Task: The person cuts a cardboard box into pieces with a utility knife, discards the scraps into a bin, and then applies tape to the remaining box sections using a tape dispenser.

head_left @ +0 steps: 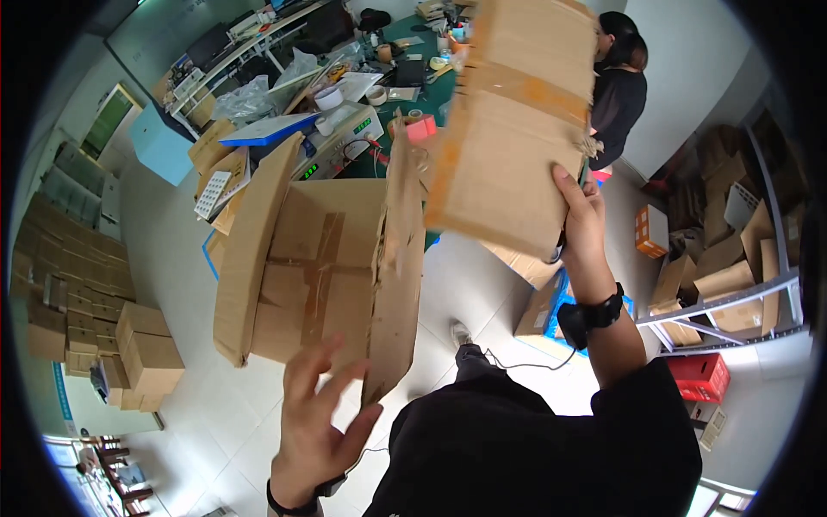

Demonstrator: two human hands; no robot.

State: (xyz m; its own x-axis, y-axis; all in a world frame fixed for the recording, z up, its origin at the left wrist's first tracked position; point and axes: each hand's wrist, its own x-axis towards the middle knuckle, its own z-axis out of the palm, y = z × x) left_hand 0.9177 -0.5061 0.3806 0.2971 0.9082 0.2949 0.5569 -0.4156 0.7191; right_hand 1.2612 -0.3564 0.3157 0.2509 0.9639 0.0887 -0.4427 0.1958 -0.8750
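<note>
My right hand [582, 220] is raised, with its thumb on the face of a taped cardboard box [495, 164] and the fingers behind its edge. Brown tape crosses that box, and its side edge is torn. On my left, a larger open cardboard box [297, 297] has its flaps standing up and tape along its inside. Beside the near end of its right flap [394, 293] is my left hand [323, 431], fingers spread and slightly blurred, gripping nothing. Whether its fingertips touch the flap I cannot tell.
A green table [435, 90] beyond the boxes carries electronic instruments [345, 133], tape rolls and plastic bags. Another person [622, 108] stands at the far right. Stacked cartons [146, 345] line the left, and a metal shelf [732, 302] with boxes is on the right.
</note>
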